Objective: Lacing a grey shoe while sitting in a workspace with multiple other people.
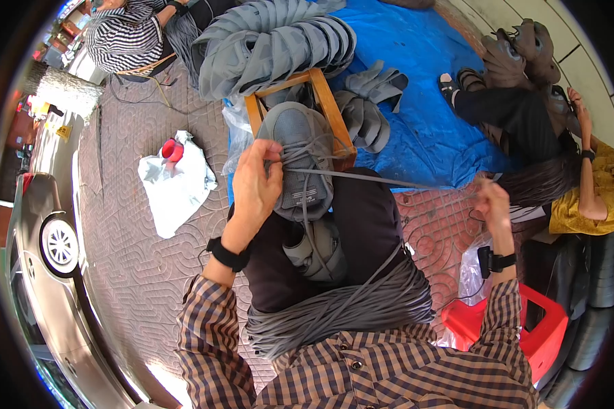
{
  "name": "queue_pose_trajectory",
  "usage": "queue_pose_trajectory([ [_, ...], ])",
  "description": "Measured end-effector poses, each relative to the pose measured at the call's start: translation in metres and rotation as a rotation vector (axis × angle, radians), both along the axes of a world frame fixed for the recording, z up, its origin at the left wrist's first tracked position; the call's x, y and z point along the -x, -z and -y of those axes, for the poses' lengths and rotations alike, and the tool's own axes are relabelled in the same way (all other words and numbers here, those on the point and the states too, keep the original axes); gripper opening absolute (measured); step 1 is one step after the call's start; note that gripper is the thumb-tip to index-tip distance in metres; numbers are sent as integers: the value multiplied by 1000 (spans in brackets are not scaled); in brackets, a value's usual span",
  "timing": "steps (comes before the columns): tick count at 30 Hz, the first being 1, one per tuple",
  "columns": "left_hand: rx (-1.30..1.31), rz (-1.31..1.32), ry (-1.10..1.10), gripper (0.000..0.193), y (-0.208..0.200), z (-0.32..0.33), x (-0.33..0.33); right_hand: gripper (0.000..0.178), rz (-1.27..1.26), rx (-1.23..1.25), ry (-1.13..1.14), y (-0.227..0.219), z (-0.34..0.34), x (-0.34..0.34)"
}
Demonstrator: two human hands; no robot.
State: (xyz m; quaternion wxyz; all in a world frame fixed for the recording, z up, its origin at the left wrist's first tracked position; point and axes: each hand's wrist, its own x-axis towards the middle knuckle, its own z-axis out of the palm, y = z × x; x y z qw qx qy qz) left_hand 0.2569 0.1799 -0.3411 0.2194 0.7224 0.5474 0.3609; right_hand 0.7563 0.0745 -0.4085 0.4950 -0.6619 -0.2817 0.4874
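A grey lace-up shoe (308, 192), toe pointing away from me, rests against a small wooden frame (325, 109) in front of my knees. My left hand (258, 178) is closed at the shoe's left side, its fingertips pinching a grey shoelace by the eyelets. That shoelace (396, 182) stretches taut to the right, up to my right hand (492, 203), which is raised, slightly blurred and closed around its end. Another strand hangs down over the shoe's opening. A second grey shoe (318, 255) lies between my thighs. Across my lap spreads a thick bundle of grey laces (341, 310).
Stacked grey shoe uppers (273, 51) lie beyond the frame, with more uppers (365, 119) on a blue tarp (430, 123). At left are a white bag (177, 194) and a red roll (172, 150). A red stool (542, 334) stands right. Other people sit nearby; a car is parked left.
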Motion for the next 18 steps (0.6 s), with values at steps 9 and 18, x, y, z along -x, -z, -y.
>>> queue_pose_trajectory([
  [9,545,615,-105,23,-29,94,-23,23,331,-470,-540,-39,-111,229],
  [18,1038,1400,-264,27,-14,104,-39,44,1150,-975,-721,-36,-143,287],
])
